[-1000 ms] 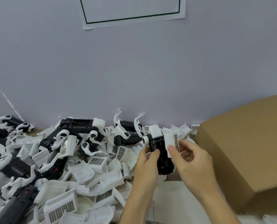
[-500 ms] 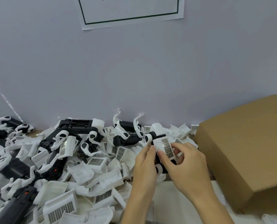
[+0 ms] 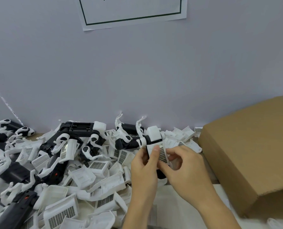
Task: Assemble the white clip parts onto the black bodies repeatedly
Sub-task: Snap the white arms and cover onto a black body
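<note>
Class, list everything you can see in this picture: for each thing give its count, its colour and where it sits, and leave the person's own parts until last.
Loose white clip parts: too many to count, white with dark grids, heaped over the table's left and middle.
Black bodies: several, black, some with white pieces fitted, scattered through the heap.
Held black body: one, black, in both hands, mostly hidden.
Held white clip part: one, white with a grid, pressed on the held body.
Cardboard box: one, brown, at the right.
Paper sign: one, white with a green border, on the wall, cut off at the top.
Wall: grey, behind the table.
Left hand: grips the body, thumb on the clip.
Right hand: fingers pinch the clip.
</note>
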